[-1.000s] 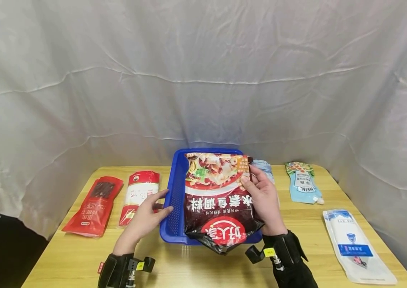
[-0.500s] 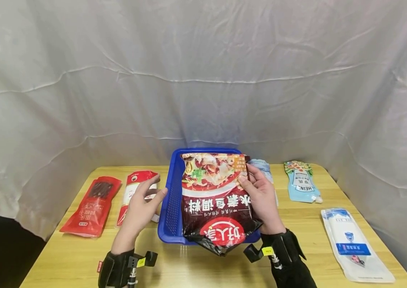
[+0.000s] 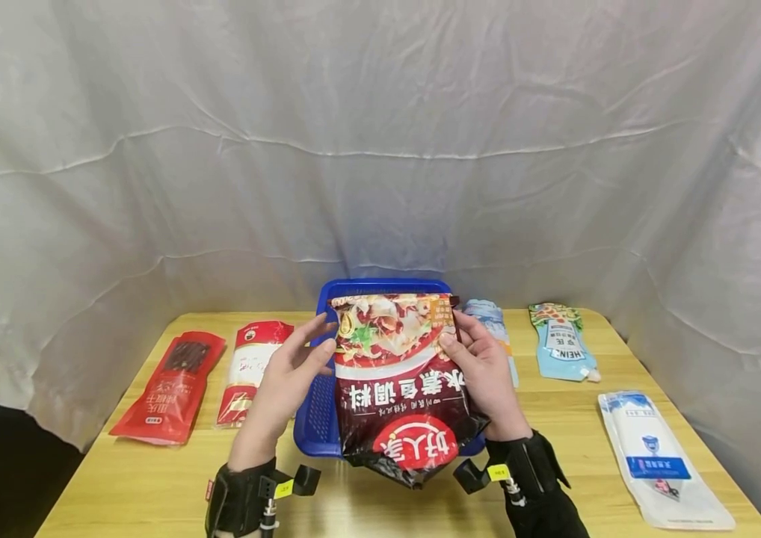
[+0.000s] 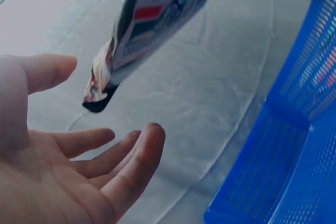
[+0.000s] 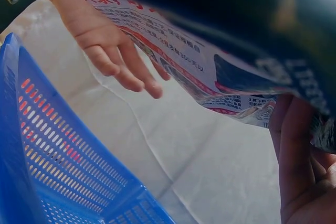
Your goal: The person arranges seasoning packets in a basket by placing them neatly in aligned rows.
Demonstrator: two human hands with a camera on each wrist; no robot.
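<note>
Fingers of the right hand [image 3: 484, 373] grip the seasoning bag [image 3: 402, 388] mid-frame above the blue basket [image 3: 316, 418]; the left hand [image 3: 286, 381], fingers spread, seemingly just short of its edge.

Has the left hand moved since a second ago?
Yes. The left hand has come up and to the right, from the near left edge of the blue basket toward the top left corner of the seasoning packet.

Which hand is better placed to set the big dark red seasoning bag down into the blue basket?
Right. The right hand already grips the seasoning bag by its edge above the blue basket. The left hand is open beside the bag's corner, seemingly not gripping it.
</note>
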